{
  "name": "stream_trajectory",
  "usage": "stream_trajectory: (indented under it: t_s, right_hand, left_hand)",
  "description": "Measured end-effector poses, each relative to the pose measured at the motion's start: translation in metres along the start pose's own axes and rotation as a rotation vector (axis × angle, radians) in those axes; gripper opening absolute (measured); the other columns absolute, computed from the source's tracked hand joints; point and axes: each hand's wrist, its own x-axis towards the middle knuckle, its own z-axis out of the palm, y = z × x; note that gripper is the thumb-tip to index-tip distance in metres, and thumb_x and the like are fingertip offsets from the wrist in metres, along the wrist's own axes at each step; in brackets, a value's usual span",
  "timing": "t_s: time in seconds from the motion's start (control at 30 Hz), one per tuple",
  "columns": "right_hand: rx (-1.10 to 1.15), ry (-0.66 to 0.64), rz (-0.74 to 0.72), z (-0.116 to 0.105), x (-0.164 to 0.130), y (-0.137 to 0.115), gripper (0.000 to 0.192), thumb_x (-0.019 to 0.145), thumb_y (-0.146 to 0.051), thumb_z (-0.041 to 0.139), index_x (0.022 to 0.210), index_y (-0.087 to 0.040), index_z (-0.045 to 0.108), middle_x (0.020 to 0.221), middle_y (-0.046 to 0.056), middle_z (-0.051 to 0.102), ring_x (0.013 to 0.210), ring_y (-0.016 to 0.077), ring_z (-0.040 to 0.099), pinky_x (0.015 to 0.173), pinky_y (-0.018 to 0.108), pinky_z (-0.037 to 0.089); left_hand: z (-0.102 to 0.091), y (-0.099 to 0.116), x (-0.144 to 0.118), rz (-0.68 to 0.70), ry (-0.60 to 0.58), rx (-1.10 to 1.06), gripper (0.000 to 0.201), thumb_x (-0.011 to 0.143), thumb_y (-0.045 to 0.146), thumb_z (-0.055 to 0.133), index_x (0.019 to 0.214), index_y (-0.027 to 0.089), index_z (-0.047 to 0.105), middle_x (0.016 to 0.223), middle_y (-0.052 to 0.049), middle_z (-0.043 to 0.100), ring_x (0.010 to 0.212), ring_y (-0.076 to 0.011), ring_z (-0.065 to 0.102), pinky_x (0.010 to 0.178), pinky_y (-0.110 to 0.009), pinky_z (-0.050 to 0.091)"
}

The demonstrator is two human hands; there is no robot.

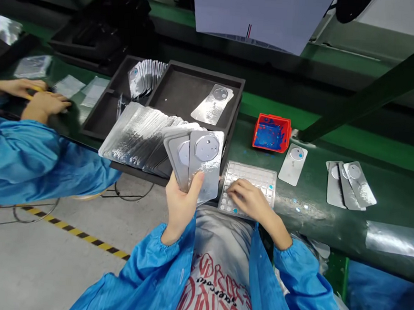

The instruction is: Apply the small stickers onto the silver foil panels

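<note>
My left hand (182,198) grips a fanned stack of silver metal plates (147,138), each with a round camera-shaped cutout; the top plate (205,162) faces me. My right hand (248,199) rests with fingers curled on a grey gridded sticker sheet (259,176) at the edge of the green belt (317,206), fingertips touching its cells near small blue dots. Whether it pinches a sticker I cannot tell.
A black tray (183,93) holds more plates, one lying flat (213,105). A red box (271,133) with a blue inside sits on the belt, beside a single plate (293,164) and a few plates (349,189) at right. A co-worker's hands (39,99) work at left.
</note>
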Motion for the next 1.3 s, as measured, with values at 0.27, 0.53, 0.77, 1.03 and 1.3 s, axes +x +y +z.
stream_trajectory:
  t_s: [0.27, 0.53, 0.77, 1.03, 1.3]
  right_hand:
    - [-0.204, -0.022, -0.073, 0.018, -0.011, -0.008, 0.009, 0.107, -0.022, 0.066, 0.106, -0.021, 0.075, 0.099, 0.009, 0.071, 0.093, 0.0234, 0.069, 0.071, 0.032, 0.058]
    - [-0.143, -0.081, 0.072, 0.018, -0.004, -0.017, 0.017, 0.108, -0.022, 0.061, 0.094, -0.021, 0.07, 0.091, 0.008, 0.072, 0.087, 0.0232, 0.071, 0.07, 0.033, 0.06]
    - [0.639, 0.371, 0.369, -0.02, 0.0, -0.04, 0.018, 0.1, -0.039, 0.075, 0.091, -0.023, 0.073, 0.089, 0.003, 0.076, 0.068, 0.016, 0.069, 0.055, 0.027, 0.06]
    - [0.799, 0.601, 0.453, -0.061, 0.009, -0.065, 0.025, 0.084, -0.042, 0.092, 0.09, -0.023, 0.078, 0.085, 0.002, 0.076, 0.073, 0.0173, 0.072, 0.057, 0.029, 0.068]
    - [0.863, 0.584, 0.468, -0.064, 0.026, -0.068, 0.026, 0.083, -0.042, 0.091, 0.094, -0.022, 0.079, 0.086, 0.003, 0.077, 0.07, 0.0166, 0.07, 0.053, 0.028, 0.065]
  left_hand:
    - [0.005, -0.001, -0.004, -0.048, -0.058, -0.013, 0.047, 0.084, 0.056, 0.082, 0.108, 0.018, 0.074, 0.102, -0.009, 0.085, 0.094, -0.0261, 0.082, 0.086, -0.036, 0.067]
    - [0.007, 0.001, -0.004, -0.067, -0.071, -0.023, 0.044, 0.084, 0.054, 0.083, 0.108, 0.018, 0.074, 0.106, -0.011, 0.085, 0.1, -0.029, 0.083, 0.09, -0.039, 0.068]
    - [0.008, -0.001, -0.007, -0.087, -0.11, -0.041, 0.042, 0.084, 0.053, 0.083, 0.105, 0.018, 0.074, 0.101, -0.01, 0.085, 0.099, -0.0296, 0.083, 0.091, -0.04, 0.067]
    - [0.016, 0.005, -0.011, -0.021, -0.123, 0.009, 0.034, 0.083, 0.049, 0.08, 0.098, 0.019, 0.076, 0.095, -0.008, 0.085, 0.091, -0.0268, 0.081, 0.083, -0.035, 0.066]
    - [0.02, 0.005, -0.019, 0.001, -0.168, -0.009, 0.032, 0.084, 0.046, 0.079, 0.101, 0.019, 0.077, 0.098, -0.009, 0.086, 0.092, -0.0266, 0.082, 0.082, -0.035, 0.066]
